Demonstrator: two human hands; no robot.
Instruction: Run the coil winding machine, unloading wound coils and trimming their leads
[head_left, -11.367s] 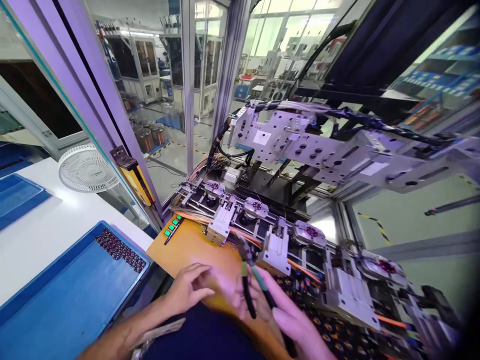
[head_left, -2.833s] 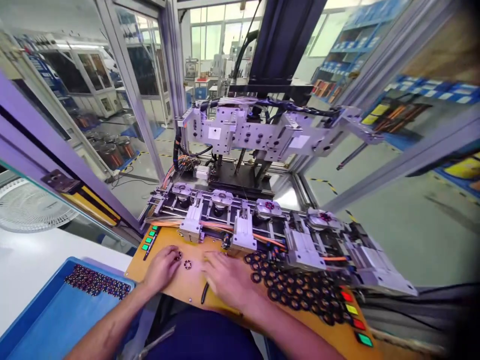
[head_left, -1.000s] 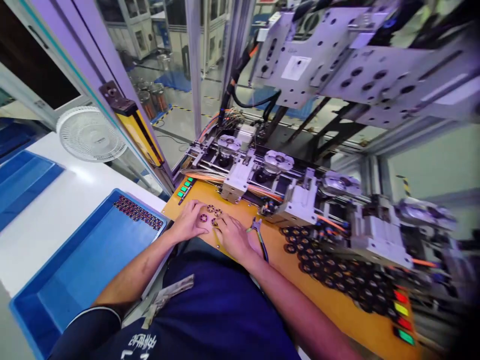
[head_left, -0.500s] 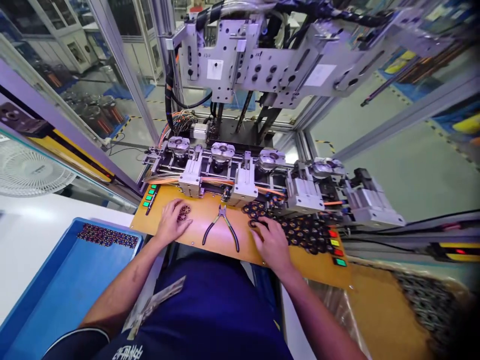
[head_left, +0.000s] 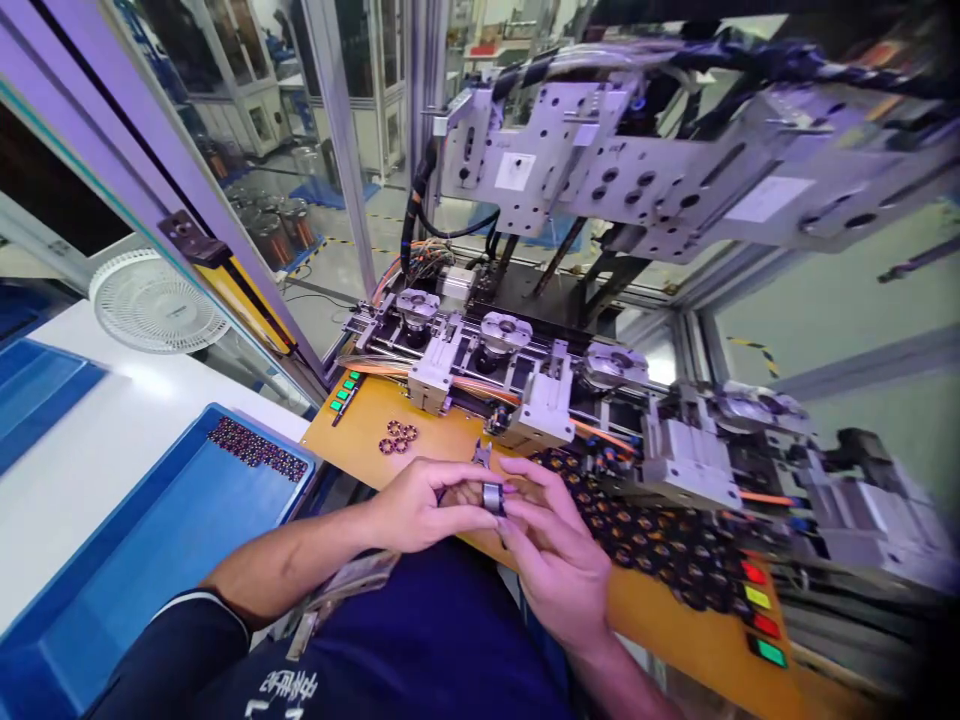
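Note:
A small dark ring-shaped part [head_left: 492, 498] is held between my two hands, low over the orange board [head_left: 360, 435]. My left hand [head_left: 435, 505] is closed on it from the left, thumb and fingers pinching. My right hand [head_left: 559, 545] has its fingers closed on the right side of the same part. Just beyond the hands show the jaws of the pliers [head_left: 481, 453]; the handles are hidden. Several copper-coloured rings [head_left: 397, 437] lie on the board to the left. Many dark ring parts [head_left: 660, 545] cover the board to the right.
Behind the board stands a machine with round metal fixtures [head_left: 506, 332] and a metal plate [head_left: 555, 165] above. A blue tray [head_left: 172, 530] with small rings sits at the left, near a white fan [head_left: 159, 302]. Green buttons [head_left: 345, 396] and coloured buttons [head_left: 765, 627] edge the board.
Both hands have left the board and come together around a dark part. The left hand has uncovered the copper-coloured rings. The view has swung left, and the hands now hide the pliers' handles.

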